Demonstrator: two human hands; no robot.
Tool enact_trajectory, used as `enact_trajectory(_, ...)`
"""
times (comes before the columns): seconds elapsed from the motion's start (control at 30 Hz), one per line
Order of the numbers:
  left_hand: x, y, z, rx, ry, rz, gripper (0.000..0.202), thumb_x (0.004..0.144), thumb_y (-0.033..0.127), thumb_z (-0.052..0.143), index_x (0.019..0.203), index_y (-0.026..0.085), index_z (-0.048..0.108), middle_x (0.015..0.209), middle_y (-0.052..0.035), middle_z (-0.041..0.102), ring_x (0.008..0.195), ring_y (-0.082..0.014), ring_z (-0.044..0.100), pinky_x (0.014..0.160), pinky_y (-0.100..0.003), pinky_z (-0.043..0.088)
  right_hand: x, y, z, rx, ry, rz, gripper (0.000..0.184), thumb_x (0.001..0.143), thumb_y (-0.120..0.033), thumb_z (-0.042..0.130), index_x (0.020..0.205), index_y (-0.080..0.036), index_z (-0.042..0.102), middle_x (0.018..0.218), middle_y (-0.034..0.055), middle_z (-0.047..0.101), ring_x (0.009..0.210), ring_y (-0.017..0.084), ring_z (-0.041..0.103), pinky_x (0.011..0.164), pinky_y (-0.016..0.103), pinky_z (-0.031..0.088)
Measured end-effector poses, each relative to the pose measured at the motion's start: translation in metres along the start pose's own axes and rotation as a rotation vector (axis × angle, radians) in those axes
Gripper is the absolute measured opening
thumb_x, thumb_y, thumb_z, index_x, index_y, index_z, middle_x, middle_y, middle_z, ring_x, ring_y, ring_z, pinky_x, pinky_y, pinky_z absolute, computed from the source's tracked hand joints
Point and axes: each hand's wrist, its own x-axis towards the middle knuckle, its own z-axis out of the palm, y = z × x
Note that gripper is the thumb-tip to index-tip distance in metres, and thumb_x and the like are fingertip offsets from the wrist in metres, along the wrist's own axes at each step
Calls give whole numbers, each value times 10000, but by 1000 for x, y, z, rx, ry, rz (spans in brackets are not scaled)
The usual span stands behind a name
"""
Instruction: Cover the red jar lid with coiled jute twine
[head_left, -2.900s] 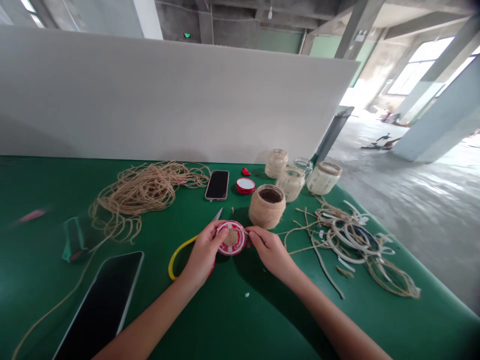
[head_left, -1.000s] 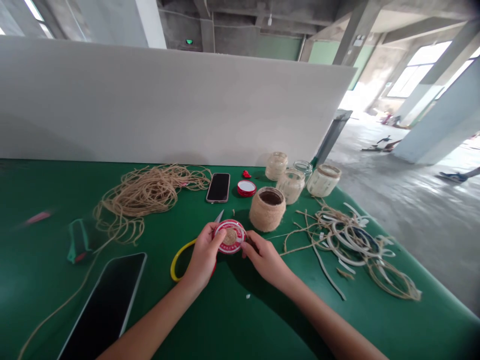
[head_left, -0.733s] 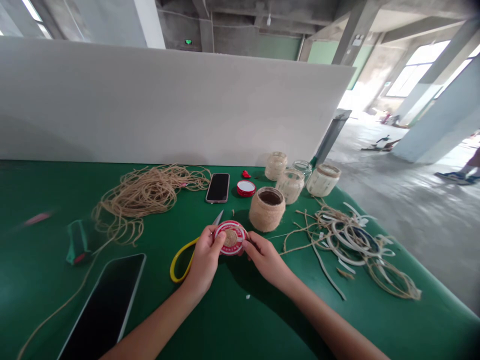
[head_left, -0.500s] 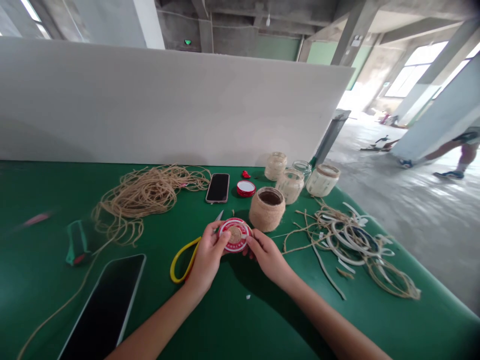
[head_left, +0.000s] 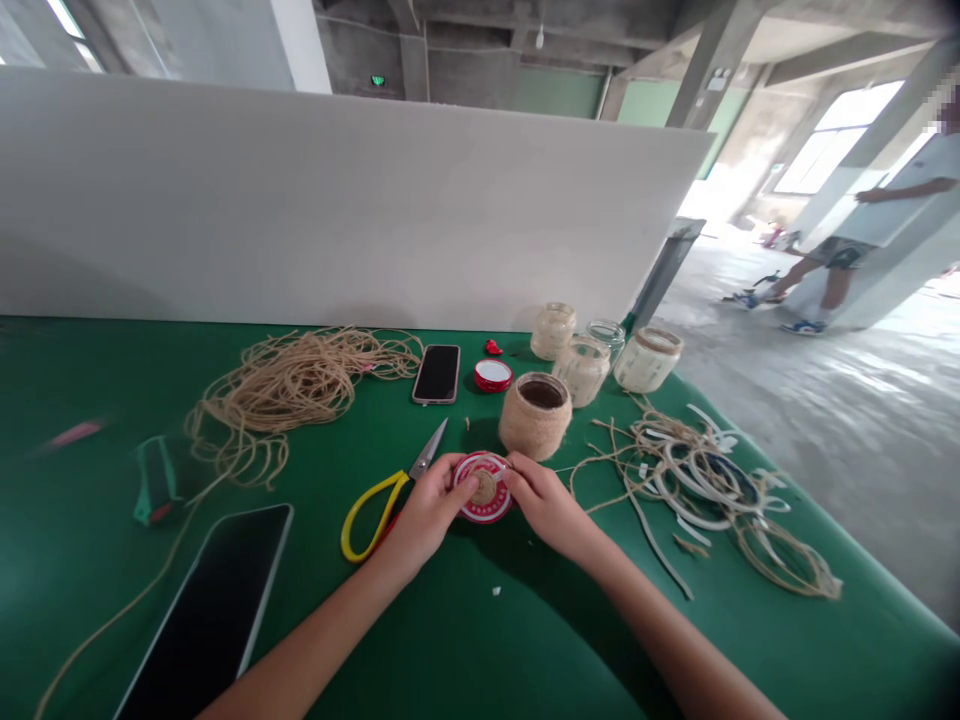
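My left hand (head_left: 427, 507) and my right hand (head_left: 547, 503) both grip a round red and white jar lid (head_left: 484, 507) low over the green table. A small coil of jute twine (head_left: 484, 488) sits at the lid's centre, and fingertips of both hands press near it. Just left of my left hand lie yellow-handled scissors (head_left: 371, 518), their blades (head_left: 427, 452) pointing away from me. A twine-wrapped jar (head_left: 535, 416) stands beyond the lid, not touching either hand.
A loose heap of jute twine (head_left: 277, 395) and a phone (head_left: 436, 373) lie on the far side. Several glass jars (head_left: 583, 368) and a small red lid (head_left: 493, 375) stand by the white partition (head_left: 337, 210). Twine and pale strips (head_left: 697, 490) lie right; a dark tablet (head_left: 206, 610) lies left. A person (head_left: 892, 190) stands far right.
The lid has moved right and toward me between my hands, and the scissors now show fully. A person has walked in from the far right, on the floor beyond the table.
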Motion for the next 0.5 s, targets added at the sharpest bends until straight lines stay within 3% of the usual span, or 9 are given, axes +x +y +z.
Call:
enact_trajectory(0.17,6,-8,-6,-37,81,100,321,732,344,613,982,147,578,953,-88,661,848,-209,622,752,-307,474,0,-3,-2,-44,63,-12,163,879,-280,396,972,-201,503,689,-22,524,614,127,484,588,229,366)
enact_trajectory(0.33,10,-14,-13,-70,179,143,328,750,370,589,988,145,574,938,-81,660,842,-204,623,755,-311,472,0,-2,-3,-84,130,-25,145,874,-261,394,915,-207,522,616,-34,474,543,122,456,535,222,342)
enact_trajectory(0.5,10,-10,-13,-122,192,153,279,743,339,599,956,159,575,886,-44,660,790,-174,622,733,-288,468,-1,0,0,-111,91,-47,156,867,-243,395,947,-210,526,612,-31,481,531,126,452,522,223,338)
